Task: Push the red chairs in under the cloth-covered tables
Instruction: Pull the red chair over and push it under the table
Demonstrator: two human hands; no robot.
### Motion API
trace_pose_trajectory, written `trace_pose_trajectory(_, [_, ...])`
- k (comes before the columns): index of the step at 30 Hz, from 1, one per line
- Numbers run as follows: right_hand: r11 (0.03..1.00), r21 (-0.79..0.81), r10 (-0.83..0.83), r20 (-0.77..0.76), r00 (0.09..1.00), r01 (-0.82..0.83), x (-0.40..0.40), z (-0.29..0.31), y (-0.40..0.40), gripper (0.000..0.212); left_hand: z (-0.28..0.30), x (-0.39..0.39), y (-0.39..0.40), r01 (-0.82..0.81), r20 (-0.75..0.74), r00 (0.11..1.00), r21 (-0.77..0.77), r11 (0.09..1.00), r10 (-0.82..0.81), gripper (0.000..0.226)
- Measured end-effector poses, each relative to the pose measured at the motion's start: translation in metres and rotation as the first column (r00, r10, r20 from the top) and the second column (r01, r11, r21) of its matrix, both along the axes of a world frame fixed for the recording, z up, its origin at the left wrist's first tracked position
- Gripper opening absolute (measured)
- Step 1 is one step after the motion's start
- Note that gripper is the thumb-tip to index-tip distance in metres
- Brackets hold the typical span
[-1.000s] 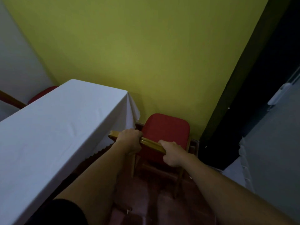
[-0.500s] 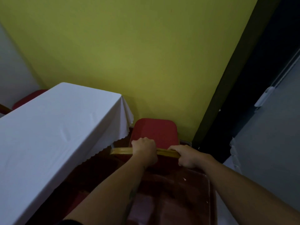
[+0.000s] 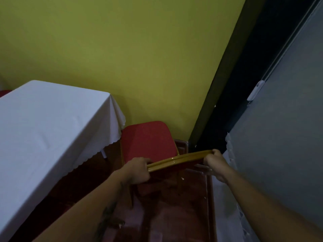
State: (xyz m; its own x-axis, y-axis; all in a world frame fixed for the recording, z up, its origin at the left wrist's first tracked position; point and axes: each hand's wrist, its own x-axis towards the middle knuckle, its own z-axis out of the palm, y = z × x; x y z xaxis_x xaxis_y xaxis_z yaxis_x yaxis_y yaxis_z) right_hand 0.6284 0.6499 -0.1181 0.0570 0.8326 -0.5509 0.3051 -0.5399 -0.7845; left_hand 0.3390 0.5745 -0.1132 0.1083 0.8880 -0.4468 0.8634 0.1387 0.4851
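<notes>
A red chair [image 3: 148,138] with a red padded seat and a gold wooden back rail stands between two tables, close to the yellow wall. My left hand [image 3: 138,170] grips the left end of the rail. My right hand [image 3: 215,162] grips its right end. The rail tilts up toward the right. A table under a white cloth [image 3: 43,137] fills the left side; its scalloped corner hangs beside the seat. The edge of a second cloth-covered table [image 3: 232,172] shows at the right.
The yellow wall [image 3: 131,58] stands just beyond the chair. A dark door frame [image 3: 227,84] and a grey panel [image 3: 288,119] are at the right. Dark red floor tiles [image 3: 167,220] lie below my arms. A sliver of another red chair [image 3: 4,93] shows at far left.
The view has swung right and the chair has turned, its rail now slanting up to the right. My hands have slid apart to the rail's two ends.
</notes>
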Motion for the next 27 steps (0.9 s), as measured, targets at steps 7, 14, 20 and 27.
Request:
trace_pose_trajectory(7, [0.955, -0.275, -0.267, -0.625, 0.734, 0.113, -0.059, 0.008, -0.044, 0.042, -0.004, -0.018, -0.019, -0.093, -0.099, 0.991, -0.032, 0.995, 0.090, 0.019])
trace_pose_trajectory(14, [0.940, -0.146, -0.339, -0.497, 0.799, 0.309, -0.087, 0.006, -0.046, 0.021, 0.009, -0.003, -0.027, -0.007, -0.159, 0.987, -0.094, 0.996, -0.008, 0.016])
trace_pose_trajectory(20, [0.971, -0.072, -0.236, -0.402, 0.885, 0.226, -0.073, 0.014, -0.041, 0.009, 0.012, 0.022, -0.048, -0.018, -0.172, 0.985, -0.123, 0.992, -0.003, 0.034])
trace_pose_trajectory(27, [0.995, -0.074, -0.092, -0.400, 0.912, 0.068, -0.077, 0.017, -0.030, 0.005, 0.015, 0.029, -0.064, -0.125, -0.187, 0.977, -0.142, 0.982, 0.098, 0.038])
